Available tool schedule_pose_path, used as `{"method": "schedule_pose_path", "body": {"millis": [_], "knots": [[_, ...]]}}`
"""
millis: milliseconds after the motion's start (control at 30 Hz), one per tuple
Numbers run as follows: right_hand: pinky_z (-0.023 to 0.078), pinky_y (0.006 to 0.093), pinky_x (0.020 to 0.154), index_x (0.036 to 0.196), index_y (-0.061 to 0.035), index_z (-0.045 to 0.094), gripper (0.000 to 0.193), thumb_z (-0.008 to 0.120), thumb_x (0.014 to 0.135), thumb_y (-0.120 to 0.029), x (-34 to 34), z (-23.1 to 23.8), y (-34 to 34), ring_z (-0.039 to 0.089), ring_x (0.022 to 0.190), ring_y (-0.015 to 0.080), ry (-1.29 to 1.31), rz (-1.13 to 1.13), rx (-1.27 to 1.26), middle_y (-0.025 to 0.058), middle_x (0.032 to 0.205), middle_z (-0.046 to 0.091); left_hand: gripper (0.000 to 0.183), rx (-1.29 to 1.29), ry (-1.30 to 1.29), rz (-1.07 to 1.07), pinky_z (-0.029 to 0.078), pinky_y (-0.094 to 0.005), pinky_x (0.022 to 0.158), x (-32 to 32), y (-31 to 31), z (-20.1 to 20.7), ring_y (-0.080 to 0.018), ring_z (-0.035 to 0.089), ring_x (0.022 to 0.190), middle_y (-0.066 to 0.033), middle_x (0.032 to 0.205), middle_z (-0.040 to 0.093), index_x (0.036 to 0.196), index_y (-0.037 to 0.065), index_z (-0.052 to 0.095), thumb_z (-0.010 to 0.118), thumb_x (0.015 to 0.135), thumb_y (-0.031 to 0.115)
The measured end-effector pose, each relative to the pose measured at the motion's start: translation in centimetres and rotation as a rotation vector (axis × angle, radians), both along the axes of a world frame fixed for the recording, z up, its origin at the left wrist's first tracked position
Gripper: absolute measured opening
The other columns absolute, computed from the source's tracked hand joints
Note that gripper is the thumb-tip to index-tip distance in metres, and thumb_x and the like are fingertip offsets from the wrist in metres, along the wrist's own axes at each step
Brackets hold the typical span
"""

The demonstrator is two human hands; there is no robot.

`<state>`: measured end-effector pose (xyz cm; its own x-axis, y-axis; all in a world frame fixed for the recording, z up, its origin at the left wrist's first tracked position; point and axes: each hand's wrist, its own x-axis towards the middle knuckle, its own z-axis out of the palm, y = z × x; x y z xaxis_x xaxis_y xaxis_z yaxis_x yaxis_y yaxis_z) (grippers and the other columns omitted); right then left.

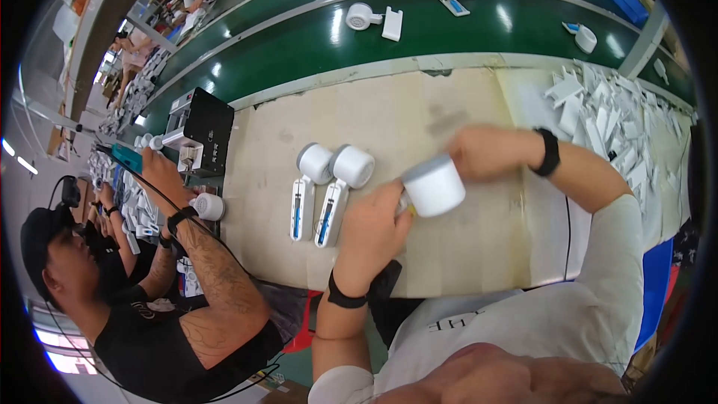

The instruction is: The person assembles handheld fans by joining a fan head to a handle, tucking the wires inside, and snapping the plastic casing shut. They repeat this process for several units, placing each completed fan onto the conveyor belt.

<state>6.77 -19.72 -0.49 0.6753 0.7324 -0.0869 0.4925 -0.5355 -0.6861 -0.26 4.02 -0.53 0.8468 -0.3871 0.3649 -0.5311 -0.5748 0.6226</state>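
My left hand point(374, 228) grips a white device with a round, drum-shaped head point(434, 188) by its lower part, which my fingers mostly hide. The head has a grey rim and tilts over the worktable point(464, 254). Motion smears my right hand point(482, 153), just beyond and to the right of that head; its fingers are hidden, so I cannot tell whether it holds anything. To the left of my hands lie two similar devices, one on the left point(303, 191) and one on the right point(340, 194), their handles open with a blue part inside.
White plastic shell pieces point(606, 116) heap up at the right. Beyond the table runs a green conveyor belt point(299, 52) carrying several devices. At left stands a black machine point(206, 131); beside it a co-worker point(187, 329) holds a teal corded tool point(126, 157).
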Motion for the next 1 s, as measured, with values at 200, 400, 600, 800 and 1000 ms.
{"method": "schedule_pose_path", "body": {"millis": [200,400,600,800,1000], "knots": [[0.046,0.0385,0.081,0.122,0.0012,0.045,0.062,0.058,0.082,-0.044,20.1,-3.3,0.5,0.06,0.091,0.0314,-0.311,-0.915,-0.022,0.0202,0.1,0.06,0.039,0.448,-0.001,0.202,0.045,-0.0403,0.061,1.5,0.9,-2.0,-0.0327,0.057,0.07,-0.0129,0.08,0.059,0.104,0.004,0.053,0.064,0.067,0.005],[0.048,0.0395,0.083,0.125,0.0005,0.039,0.07,0.07,0.071,-0.031,28.0,-5.6,3.5,0.058,0.096,0.0357,-0.317,-1.22,-0.062,0.0238,0.109,0.056,0.048,0.365,-0.041,0.248,0.044,-0.0397,0.074,2.0,1.1,-2.2,-0.0317,0.053,0.09,-0.0143,0.102,0.054,0.109,0.002,0.051,0.068,0.065,0.007],[0.049,0.0248,0.05,0.099,0.0017,0.056,0.031,0.063,0.076,-0.018,22.8,-2.5,1.0,0.059,0.065,0.0128,0.289,-0.885,0.654,0.0061,0.076,0.055,0.046,0.019,-0.175,0.192,0.045,-0.036,0.076,1.8,1.1,-2.6,-0.0283,0.056,0.088,-0.0132,0.103,0.056,0.113,0.001,0.05,0.066,0.071,0.006],[0.045,0.0297,0.051,0.108,-0.0002,0.053,0.03,0.057,0.083,-0.016,6.1,2.5,-1.0,0.057,0.064,0.0155,-0.378,-0.71,0.298,0.0101,0.084,0.055,0.033,-0.925,0.777,-0.134,0.047,-0.0347,0.081,1.8,-1.3,-1.8,-0.0229,0.058,0.093,-0.013,0.11,0.057,0.117,0.002,0.048,0.048,0.092,0.023],[0.047,0.0359,0.056,0.117,-0.0052,0.048,0.043,0.06,0.076,-0.01,-7.9,1.5,-1.0,0.057,0.069,0.0281,-0.783,-0.616,-0.18,0.0125,0.089,0.052,0.046,-1.279,0.985,-0.266,0.044,-0.0346,0.088,1.6,-9.1,-0.7,-0.0207,0.052,0.106,-0.0111,0.125,0.047,0.127,0.004,0.036,0.04,0.096,0.037]]}}
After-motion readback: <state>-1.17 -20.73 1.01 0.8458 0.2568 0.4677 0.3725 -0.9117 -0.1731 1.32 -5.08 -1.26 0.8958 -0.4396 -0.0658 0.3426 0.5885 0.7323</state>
